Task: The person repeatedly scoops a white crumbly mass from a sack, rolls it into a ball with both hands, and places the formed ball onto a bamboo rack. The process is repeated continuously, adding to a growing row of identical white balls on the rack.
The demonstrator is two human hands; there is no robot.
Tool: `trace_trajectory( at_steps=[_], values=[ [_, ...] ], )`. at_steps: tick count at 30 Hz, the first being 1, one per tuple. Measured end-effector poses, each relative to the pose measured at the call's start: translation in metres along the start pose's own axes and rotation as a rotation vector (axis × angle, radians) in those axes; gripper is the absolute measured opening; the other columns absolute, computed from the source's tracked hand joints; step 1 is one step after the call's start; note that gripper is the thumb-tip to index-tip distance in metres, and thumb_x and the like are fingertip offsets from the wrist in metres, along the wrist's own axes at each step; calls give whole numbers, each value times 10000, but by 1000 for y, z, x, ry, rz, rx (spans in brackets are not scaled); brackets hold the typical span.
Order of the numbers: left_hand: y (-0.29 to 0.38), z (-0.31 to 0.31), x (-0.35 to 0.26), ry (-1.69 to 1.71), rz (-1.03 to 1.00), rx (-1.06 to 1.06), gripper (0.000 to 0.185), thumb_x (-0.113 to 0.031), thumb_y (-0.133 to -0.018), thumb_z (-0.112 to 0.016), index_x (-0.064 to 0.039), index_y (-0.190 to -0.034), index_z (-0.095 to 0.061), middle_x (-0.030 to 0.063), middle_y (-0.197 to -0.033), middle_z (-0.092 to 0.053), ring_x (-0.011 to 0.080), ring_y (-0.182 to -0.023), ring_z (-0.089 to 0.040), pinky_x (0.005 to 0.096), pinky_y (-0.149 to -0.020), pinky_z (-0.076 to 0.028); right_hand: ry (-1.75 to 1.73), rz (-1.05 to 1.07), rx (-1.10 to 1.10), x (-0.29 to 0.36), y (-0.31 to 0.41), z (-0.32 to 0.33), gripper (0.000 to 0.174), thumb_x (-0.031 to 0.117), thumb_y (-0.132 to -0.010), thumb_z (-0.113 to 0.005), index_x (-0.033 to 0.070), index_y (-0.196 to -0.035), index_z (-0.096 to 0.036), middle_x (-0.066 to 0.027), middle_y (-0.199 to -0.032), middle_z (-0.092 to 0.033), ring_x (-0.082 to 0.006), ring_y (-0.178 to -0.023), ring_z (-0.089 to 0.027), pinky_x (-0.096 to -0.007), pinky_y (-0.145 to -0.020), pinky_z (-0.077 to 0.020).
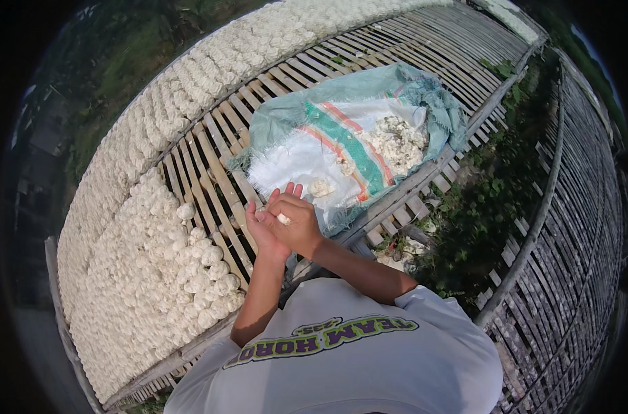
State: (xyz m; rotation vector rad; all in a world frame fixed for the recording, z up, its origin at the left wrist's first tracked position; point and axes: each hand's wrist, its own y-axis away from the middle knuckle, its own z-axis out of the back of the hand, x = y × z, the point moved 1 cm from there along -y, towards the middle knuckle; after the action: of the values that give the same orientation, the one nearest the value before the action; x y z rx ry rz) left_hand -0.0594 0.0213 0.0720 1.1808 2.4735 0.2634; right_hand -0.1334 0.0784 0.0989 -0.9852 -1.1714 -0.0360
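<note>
My left hand [266, 234] is turned palm up with its fingers spread. My right hand [302, 225] lies over it, fingers curled, and the two press together. A small white lump [283, 219] shows between them; the rest of it is hidden by my fingers. Just beyond my hands, a white woven sack [288, 160] with green and orange stripes is spread over a pale green mesh sheet [288, 111]. On the sack lie a flattened white lump [321, 188], some crumbs, and a heap of crumbly white material [396, 145] towards the right.
Rounded white lumps [153, 259] are packed close together at left, with a long band of them [215, 77] along the far side. They rest on a bamboo slat platform [226, 134]. A bamboo rail [396, 194] edges it. Green plants [464, 233] grow below, before another slatted rack [567, 259].
</note>
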Motion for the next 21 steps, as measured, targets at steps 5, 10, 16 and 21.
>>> trace_trajectory(
  at_steps=[5, 10, 16, 21],
  values=[
    [-6, -3, -5, -111, 102, 27, 734, -628, -1008, -408, -54, -1461, -468, 187, -1599, -430, 409, -1525, -360, 647, -1230, -273, 123, 218, 126, 8, 1, 10, 334, 147, -766, -860, 14, -1047, -737, -118, -1101, -734, -303, -972, -708, -400, -881, -571],
    [-1, 1, 0, 184, 118, 128, 742, -635, -1032, -342, -50, -1473, -455, 183, -1616, -415, 402, -1530, -353, 622, -1248, -260, 119, 99, 239, -5, 3, 11, 328, 162, -770, -870, 8, -1024, -730, -115, -1045, -728, -305, -968, -714, -402, -872, -569],
    [5, -6, 0, -74, 161, 51, 794, -661, -1047, -300, -27, -1515, -394, 223, -1646, -360, 435, -1550, -296, 602, -1263, -252, 103, 200, 127, -2, 2, 12, 349, 248, -774, -881, 46, -1017, -735, -125, -1012, -694, -338, -969, -685, -396, -880, -542],
    [5, -1, -1, 78, 69, 95, 787, -653, -1029, -334, -32, -1507, -402, 215, -1637, -381, 448, -1535, -321, 604, -1264, -251, 53, -8, 210, -3, -1, 12, 332, 269, -785, -870, 58, -1005, -739, -121, -980, -686, -345, -949, -681, -414, -882, -533]
  ],
)
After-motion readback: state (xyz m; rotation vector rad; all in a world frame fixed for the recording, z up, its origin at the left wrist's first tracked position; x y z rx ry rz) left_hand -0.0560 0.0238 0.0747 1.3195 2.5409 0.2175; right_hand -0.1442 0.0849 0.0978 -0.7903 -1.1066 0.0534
